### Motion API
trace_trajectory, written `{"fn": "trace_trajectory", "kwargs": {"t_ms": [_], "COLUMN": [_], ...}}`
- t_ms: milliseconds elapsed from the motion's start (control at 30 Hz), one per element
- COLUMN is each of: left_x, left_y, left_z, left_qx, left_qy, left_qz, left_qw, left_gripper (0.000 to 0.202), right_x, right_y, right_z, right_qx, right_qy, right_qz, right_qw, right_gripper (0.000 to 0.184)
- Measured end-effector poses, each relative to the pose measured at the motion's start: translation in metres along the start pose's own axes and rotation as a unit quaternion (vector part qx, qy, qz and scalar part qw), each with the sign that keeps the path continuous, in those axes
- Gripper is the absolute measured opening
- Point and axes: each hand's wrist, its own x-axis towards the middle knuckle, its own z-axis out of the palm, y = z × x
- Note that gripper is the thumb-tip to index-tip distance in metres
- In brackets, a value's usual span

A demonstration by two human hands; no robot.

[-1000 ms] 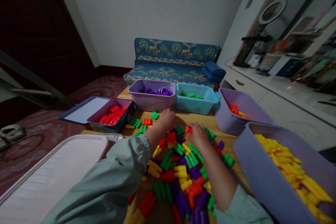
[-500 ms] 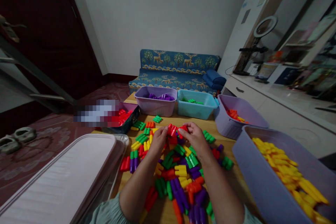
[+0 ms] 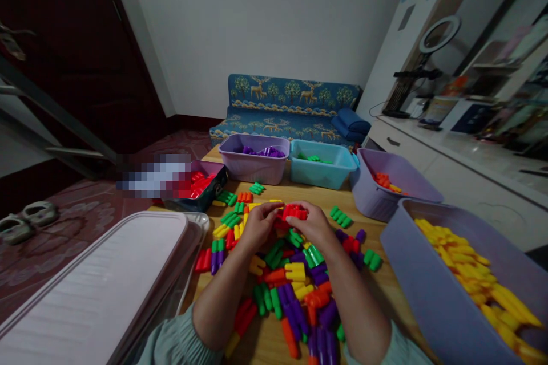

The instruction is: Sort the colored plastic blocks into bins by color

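My right hand [image 3: 315, 223] is closed on a red plastic building block [image 3: 295, 213], thumb on its near side. My left hand [image 3: 258, 227] is beside it, its fingers curled in toward the red pieces; what lies between its fingertips is hidden. Below both hands spreads a loose pile of finger-shaped blocks in several colours. Among them are a yellow block [image 3: 295, 271], a purple block [image 3: 293, 309] and a green block [image 3: 268, 300]. Green-and-purple joined blocks [image 3: 218, 255] lie left of my left forearm.
Around the wooden table [image 3: 363, 308] stand a purple-block bin [image 3: 252, 170], a turquoise bin [image 3: 319, 175] of green blocks, a lilac bin [image 3: 368, 197] of orange blocks and a large bin [image 3: 411, 274] of yellow blocks. A box [image 3: 192, 203] of red blocks and a pale lid [image 3: 98, 285] are left.
My left hand has shifted slightly left and its fingers have curled lower. The red block once at its fingertips no longer shows there. The view has tilted slightly.
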Motion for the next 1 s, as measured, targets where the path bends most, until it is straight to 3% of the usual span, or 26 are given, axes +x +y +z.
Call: {"fn": "trace_trajectory", "kwargs": {"t_ms": [100, 267, 367, 567, 633, 733, 800, 867, 933, 1000], "left_x": [0.0, -0.006, -0.009, -0.008, -0.006, -0.003, 0.0, 0.002, 0.003, 0.002], "left_y": [0.002, 0.0, 0.0, 0.001, 0.0, -0.002, -0.003, -0.002, 0.0, 0.003], "left_z": [-0.01, -0.014, -0.011, -0.009, -0.009, -0.007, -0.006, -0.005, -0.004, -0.004], "left_qx": [0.154, 0.37, 0.403, 0.41, 0.383, 0.283, 0.17, 0.018, -0.143, -0.265], "left_qy": [0.004, -0.092, -0.116, -0.109, -0.081, 0.023, 0.083, 0.088, 0.063, 0.046], "left_qz": [0.059, 0.186, 0.217, 0.205, 0.19, 0.139, 0.084, 0.013, -0.049, -0.084], "left_qw": [0.986, 0.906, 0.881, 0.882, 0.9, 0.949, 0.978, 0.996, 0.986, 0.959], "left_gripper": [0.037, 0.046, 0.043, 0.034, 0.028, 0.015, 0.018, 0.029, 0.042, 0.053], "right_x": [0.005, 0.008, 0.006, 0.002, 0.001, 0.002, 0.003, 0.003, 0.002, 0.0], "right_y": [0.001, 0.005, 0.01, 0.016, 0.017, 0.017, 0.016, 0.013, 0.007, 0.0], "right_z": [-0.02, -0.036, -0.028, -0.008, -0.004, -0.001, 0.001, 0.005, 0.009, 0.011], "right_qx": [-0.029, -0.037, -0.044, -0.139, -0.147, -0.134, -0.106, -0.049, 0.03, 0.103], "right_qy": [0.052, 0.058, 0.023, -0.028, -0.019, -0.005, 0.005, 0.018, 0.021, 0.014], "right_qz": [0.01, 0.03, 0.038, -0.002, -0.008, -0.016, -0.015, -0.006, 0.008, 0.022], "right_qw": [0.998, 0.997, 0.998, 0.99, 0.989, 0.991, 0.994, 0.999, 0.999, 0.994], "right_gripper": [0.038, 0.038, 0.034, 0.022, 0.022, 0.025, 0.026, 0.03, 0.036, 0.042]}}
